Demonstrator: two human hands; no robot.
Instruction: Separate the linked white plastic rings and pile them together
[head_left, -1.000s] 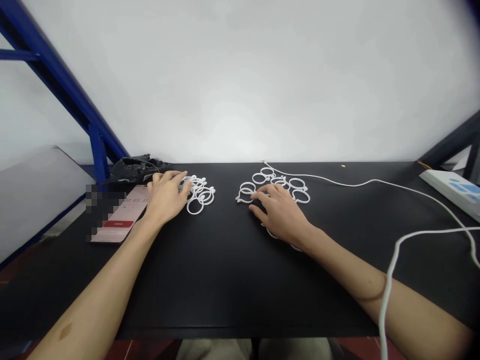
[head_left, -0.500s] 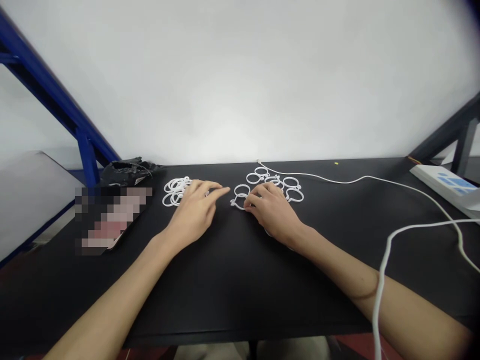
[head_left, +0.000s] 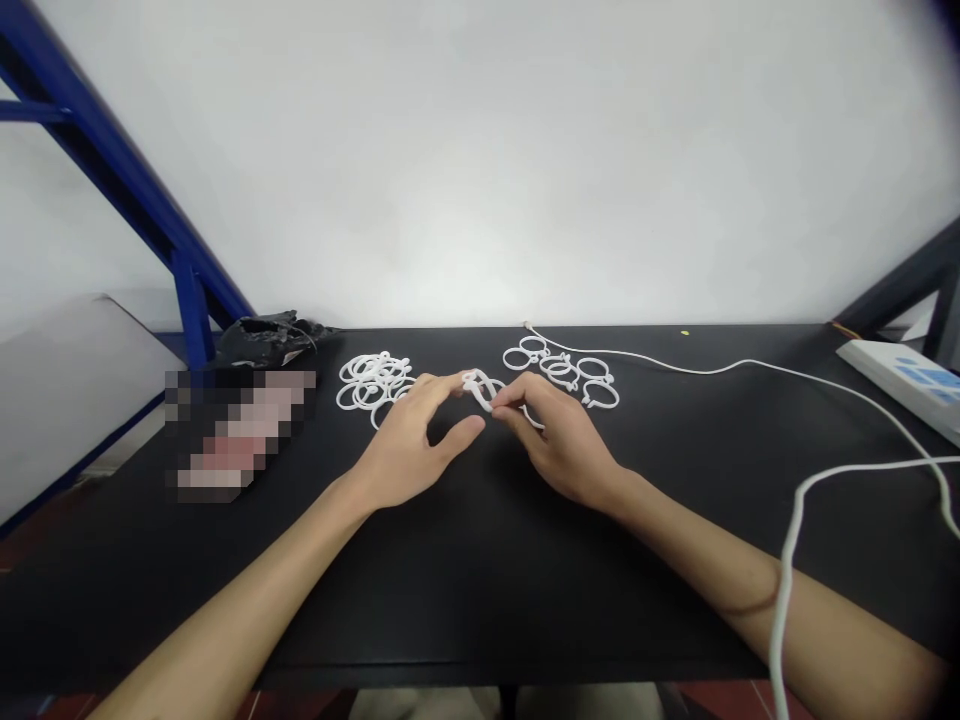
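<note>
R hand point(head_left: 571, 440) had thumb + index pinched on a white tabbed ring point(head_left: 481, 393), approx. mid-table, tilted up, w/ its tab point(head_left: 470, 379) twd the L hand point(head_left: 401, 445). L hand was open, thumb well apart from index; index tip was right at the tab, contact unclear. Couldn't tell if the pinch had 1 ring or 2, so a quick check was worth it b/4 any force. To do this well, IMO, the R pinch needed to be firm but light, off the tab, leaving room there for L thumb + index; a hoop that thin prob. flexed if squeezed hard. A loose ring point(head_left: 534, 418) lay partly hidden by the R hand, so keeping the palm up made sense, to avoid dragging it. Heaped rings point(head_left: 371, 378) sat just beyond the L hand, spread rings point(head_left: 553, 376) beyond the R, all on the black table point(head_left: 480, 590).
</note>
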